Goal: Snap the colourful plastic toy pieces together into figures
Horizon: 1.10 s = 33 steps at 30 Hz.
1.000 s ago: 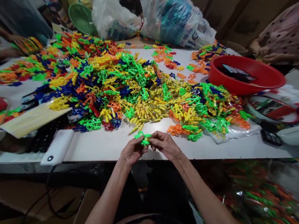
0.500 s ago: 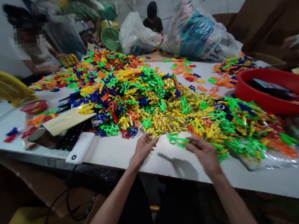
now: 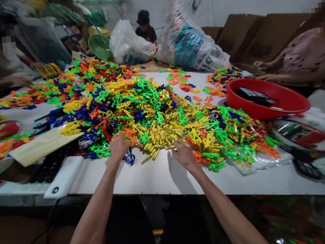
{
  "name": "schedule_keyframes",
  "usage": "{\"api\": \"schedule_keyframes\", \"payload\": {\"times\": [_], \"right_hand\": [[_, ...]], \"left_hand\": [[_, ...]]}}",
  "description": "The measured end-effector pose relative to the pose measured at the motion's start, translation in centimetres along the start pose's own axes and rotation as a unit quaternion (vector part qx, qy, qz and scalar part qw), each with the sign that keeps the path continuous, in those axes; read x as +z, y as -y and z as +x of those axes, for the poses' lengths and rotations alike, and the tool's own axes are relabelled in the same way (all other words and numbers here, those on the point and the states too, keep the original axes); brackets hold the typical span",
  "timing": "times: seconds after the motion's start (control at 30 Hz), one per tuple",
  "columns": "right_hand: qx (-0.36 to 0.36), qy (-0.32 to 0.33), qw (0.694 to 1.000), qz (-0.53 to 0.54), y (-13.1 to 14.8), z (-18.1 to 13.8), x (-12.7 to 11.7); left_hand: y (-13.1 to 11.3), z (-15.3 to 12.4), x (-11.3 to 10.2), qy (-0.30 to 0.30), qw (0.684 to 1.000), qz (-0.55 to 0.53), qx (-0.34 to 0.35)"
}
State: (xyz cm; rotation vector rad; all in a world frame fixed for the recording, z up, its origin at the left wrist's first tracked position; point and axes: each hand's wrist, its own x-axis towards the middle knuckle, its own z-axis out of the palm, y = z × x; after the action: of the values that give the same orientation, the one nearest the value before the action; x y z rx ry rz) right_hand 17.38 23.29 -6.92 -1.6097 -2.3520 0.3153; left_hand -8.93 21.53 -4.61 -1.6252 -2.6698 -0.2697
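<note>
A big heap of small plastic pieces (image 3: 146, 108) in yellow, green, blue, orange and red covers the white table (image 3: 162, 175). My left hand (image 3: 118, 147) reaches into the near edge of the heap, fingers curled down among orange, blue and green pieces. My right hand (image 3: 184, 155) lies at the heap's edge by yellow and orange pieces, fingers bent onto them. What either hand grips is hidden among the pieces. The green piece from before is no longer between my hands.
A red basin (image 3: 266, 98) stands at the right. A white device (image 3: 62, 177) and a yellow card (image 3: 42, 144) lie at the left. Filled plastic bags (image 3: 191, 38) stand at the far end. Other people sit left, right and behind the table.
My hands came apart from the green piece they held together near the table edge. Both have reached forward into the near side of the heap, the left one further left.
</note>
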Motion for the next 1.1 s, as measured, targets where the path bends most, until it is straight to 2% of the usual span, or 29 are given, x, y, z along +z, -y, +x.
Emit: {"api": "schedule_keyframes", "payload": {"times": [0.17,0.3,0.37,0.5,0.6,0.67,0.73,0.8,0.9,1.0,1.1], "right_hand": [[-0.003,0.046,0.996,-0.073,-0.2,0.6,1.0],[-0.023,0.06,0.994,-0.084,-0.5,0.4,1.5],[-0.019,0.071,0.994,-0.087,-0.5,0.2,1.5],[-0.011,0.062,0.996,-0.066,0.0,-0.5,1.0],[-0.013,0.024,1.0,0.005,0.3,-1.5,1.1],[0.002,-0.008,0.996,0.091,0.1,-2.3,1.5],[0.034,-0.025,0.979,0.202,-0.3,-3.0,2.2],[0.085,-0.012,0.946,0.313,-0.7,-3.5,2.7],[0.157,0.018,0.897,0.413,-1.0,-3.8,3.1],[0.173,0.02,0.883,0.436,-0.9,-3.7,3.1],[0.159,0.022,0.881,0.446,-0.9,-3.7,3.1]], "left_hand": [[2.3,-1.6,0.6,-0.034,0.995,-0.081,0.041],[2.7,-4.5,0.4,-0.085,0.991,-0.1,0.006],[2.5,-6.1,0.0,-0.055,0.997,-0.059,-0.018],[1.8,-7.8,-0.5,0.056,0.998,0.002,-0.031],[1.3,-8.1,-0.3,0.082,0.996,-0.026,-0.024],[1.0,-8.4,0.0,0.085,0.995,-0.057,0.003],[0.8,-8.9,0.3,0.082,0.994,-0.07,0.026],[0.7,-9.3,0.3,0.068,0.996,-0.05,0.03],[0.6,-8.8,-0.1,0.005,1.0,0.001,0.029],[0.4,-6.1,-0.7,-0.062,0.998,0.024,-0.011],[0.3,-2.5,-1.1,-0.033,0.997,0.028,-0.065]]}}
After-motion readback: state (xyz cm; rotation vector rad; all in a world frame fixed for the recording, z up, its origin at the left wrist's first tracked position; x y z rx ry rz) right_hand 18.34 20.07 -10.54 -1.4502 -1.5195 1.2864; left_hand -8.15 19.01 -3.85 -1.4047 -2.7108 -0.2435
